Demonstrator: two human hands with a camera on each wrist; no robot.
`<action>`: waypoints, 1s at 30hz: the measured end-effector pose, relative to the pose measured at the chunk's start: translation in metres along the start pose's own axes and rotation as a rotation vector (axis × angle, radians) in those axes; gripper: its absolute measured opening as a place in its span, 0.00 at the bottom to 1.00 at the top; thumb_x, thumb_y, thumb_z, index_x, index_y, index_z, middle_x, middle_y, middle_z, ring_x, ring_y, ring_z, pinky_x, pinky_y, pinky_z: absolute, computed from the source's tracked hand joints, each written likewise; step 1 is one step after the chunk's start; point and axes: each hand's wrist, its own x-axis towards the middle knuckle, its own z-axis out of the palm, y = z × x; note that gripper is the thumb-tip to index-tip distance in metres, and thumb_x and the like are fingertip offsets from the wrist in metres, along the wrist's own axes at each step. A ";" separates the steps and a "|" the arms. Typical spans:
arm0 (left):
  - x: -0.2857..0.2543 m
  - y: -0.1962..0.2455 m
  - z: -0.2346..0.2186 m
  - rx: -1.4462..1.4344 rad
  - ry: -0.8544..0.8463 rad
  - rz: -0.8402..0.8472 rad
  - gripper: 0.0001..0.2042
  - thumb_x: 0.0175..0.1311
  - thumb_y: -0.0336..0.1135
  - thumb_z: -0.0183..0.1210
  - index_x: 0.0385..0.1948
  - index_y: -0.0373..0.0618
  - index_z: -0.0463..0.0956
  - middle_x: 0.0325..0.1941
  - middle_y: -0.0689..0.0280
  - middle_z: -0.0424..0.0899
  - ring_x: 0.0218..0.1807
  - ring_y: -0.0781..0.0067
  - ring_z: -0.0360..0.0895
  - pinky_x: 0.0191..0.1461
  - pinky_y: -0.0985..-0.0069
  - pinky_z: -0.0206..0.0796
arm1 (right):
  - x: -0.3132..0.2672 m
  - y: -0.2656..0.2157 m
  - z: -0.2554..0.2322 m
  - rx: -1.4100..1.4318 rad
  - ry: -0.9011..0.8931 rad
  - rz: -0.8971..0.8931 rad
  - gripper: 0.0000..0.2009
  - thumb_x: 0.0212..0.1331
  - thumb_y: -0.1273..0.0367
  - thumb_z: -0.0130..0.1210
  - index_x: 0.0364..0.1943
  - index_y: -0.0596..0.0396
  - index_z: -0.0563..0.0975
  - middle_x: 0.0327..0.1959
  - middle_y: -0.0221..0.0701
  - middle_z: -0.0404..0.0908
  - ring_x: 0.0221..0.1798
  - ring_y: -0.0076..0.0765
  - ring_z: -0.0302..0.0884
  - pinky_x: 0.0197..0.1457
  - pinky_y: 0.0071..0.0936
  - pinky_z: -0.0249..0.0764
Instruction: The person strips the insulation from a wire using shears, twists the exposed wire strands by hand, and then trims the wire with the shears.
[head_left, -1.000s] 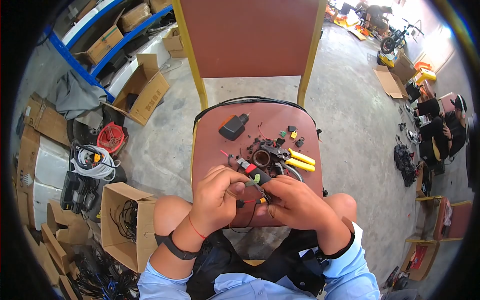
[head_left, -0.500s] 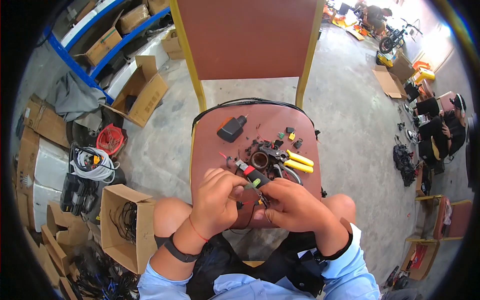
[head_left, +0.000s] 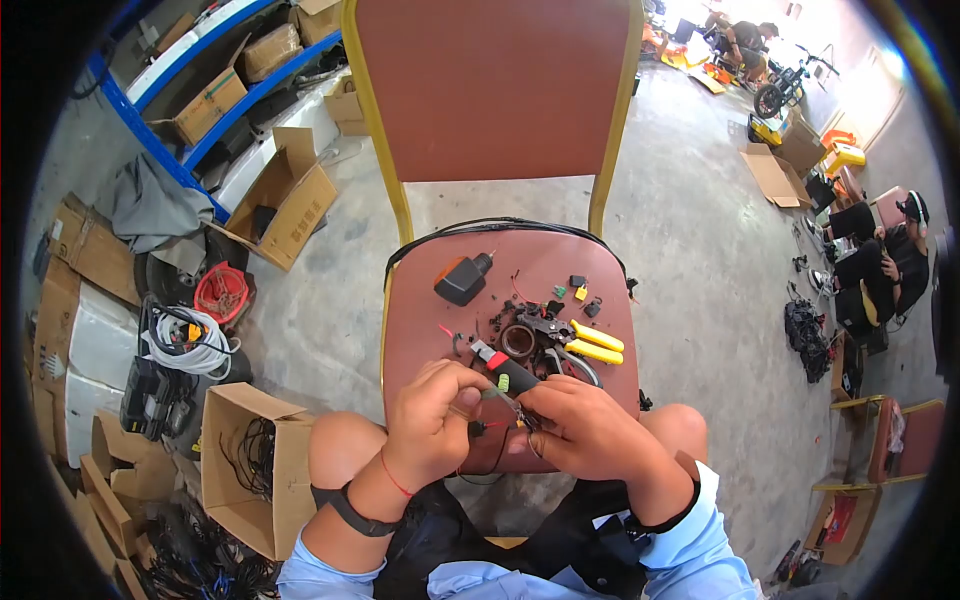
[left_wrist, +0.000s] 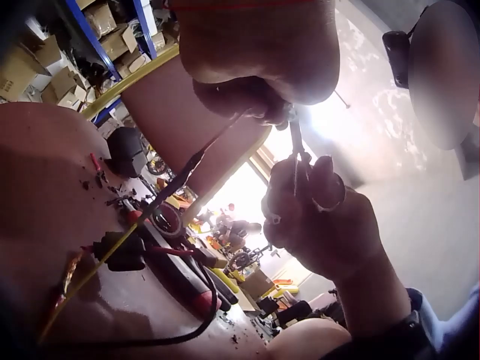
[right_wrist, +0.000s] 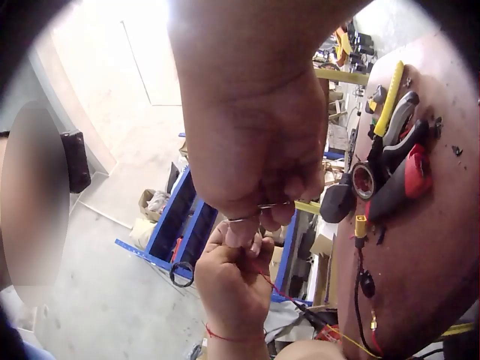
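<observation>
**Both hands pinch a thin wire over the chair seat**

Right now we hold our two hands together above the near edge of the red chair seat (head_left: 420, 330), which serves as our workbench. Our left hand (head_left: 432, 420) has its fingers curled and pinches a thin wire (left_wrist: 196, 159) between thumb and fingertips; from the left wrist view that wire runs down from the hand toward the seat. Our right hand (head_left: 585, 425) is curled too, its fingertips pressed against the same wire, right up against the left hand, so the two hands touch. We cannot tell what the small metal piece between the right fingers is.

Just beyond our hands on the seat lies a red-and-black tool (head_left: 505, 367), and beside it, further toward the chair back, a roll of tape (head_left: 518, 341). Yellow-handled pliers (head_left: 590, 345) lie to the right of the tape. A black device with an orange top (head_left: 462, 277) sits at the left side of the seat, nearer the back. Small connector bits (head_left: 579, 289), green, yellow and black, are scattered on the seat beyond the pliers. Left of the chair, on the concrete floor, stands an open cardboard box (head_left: 240, 470) with cables in it.
</observation>
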 end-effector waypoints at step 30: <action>0.003 0.001 -0.001 -0.259 -0.083 -0.227 0.13 0.69 0.32 0.66 0.51 0.37 0.80 0.42 0.62 0.87 0.45 0.75 0.83 0.49 0.75 0.75 | -0.001 0.004 -0.003 0.107 0.038 0.156 0.14 0.58 0.65 0.67 0.42 0.60 0.80 0.34 0.44 0.80 0.42 0.55 0.79 0.44 0.45 0.74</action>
